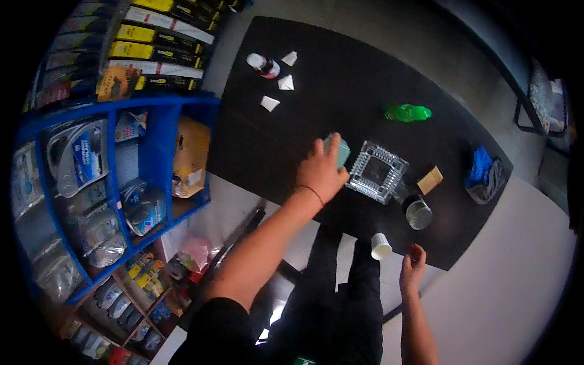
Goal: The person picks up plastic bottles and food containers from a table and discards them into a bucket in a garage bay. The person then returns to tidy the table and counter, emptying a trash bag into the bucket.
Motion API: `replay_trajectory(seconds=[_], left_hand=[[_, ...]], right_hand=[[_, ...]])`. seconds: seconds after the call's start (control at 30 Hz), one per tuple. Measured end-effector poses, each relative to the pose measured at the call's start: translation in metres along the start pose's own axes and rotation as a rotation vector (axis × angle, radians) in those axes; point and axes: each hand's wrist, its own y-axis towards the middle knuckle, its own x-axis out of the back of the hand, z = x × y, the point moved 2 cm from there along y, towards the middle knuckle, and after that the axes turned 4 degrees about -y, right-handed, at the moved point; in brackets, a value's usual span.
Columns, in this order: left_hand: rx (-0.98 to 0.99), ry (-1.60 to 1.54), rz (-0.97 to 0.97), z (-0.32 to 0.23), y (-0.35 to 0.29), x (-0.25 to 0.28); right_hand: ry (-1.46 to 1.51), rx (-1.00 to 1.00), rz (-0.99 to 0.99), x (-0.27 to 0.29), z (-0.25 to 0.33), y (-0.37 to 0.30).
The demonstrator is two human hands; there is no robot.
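Note:
My left hand reaches over the black table, its fingers wrapped round a pale green, rounded object like a small container; the hand hides part of it. To its right lies a square, ribbed clear glass dish, perhaps an ashtray. Low at the table's near edge is my right hand, its fingers loosely curled in, with nothing visible in them. A white paper cup is just left of it, close to the edge. Above that hand is a clear glass jar or tumbler.
On the black table are a green bottle, a small tan box, a blue and dark bundle, a white-capped dark bottle and folded white papers. Blue shelving with packaged goods stands left.

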Motion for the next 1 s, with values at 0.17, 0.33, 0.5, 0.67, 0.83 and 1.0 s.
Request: replay_trajectory(seconds=[0.17, 0.33, 0.5, 0.67, 0.83, 1.0], left_hand=[[0.002, -0.108, 0.015, -0.006, -0.003, 0.003], [0.185, -0.376, -0.277, 0.076, 0.039, 0.01], [0.501, -0.143, -0.466, 0.16, 0.118, 0.027], [0.487, -0.062, -0.413, 0.142, 0.152, 0.028], [0.549, -0.196, -0.553, 0.118, 0.167, 0.014], [0.646, -0.345, -0.624, 0.114, 0.191, 0.002]], right_hand=[[0.034, -0.05, 0.038, -0.008, 0.008, -0.003], [-0.02, -0.084, 0.088, -0.011, 0.007, -0.01], [-0.029, -0.094, 0.114, -0.011, -0.004, -0.011], [-0.016, -0.15, 0.081, -0.008, -0.013, -0.021], [-0.089, -0.19, 0.151, -0.012, -0.017, -0.026], [0.099, -0.281, 0.162, -0.021, -0.012, -0.023]])
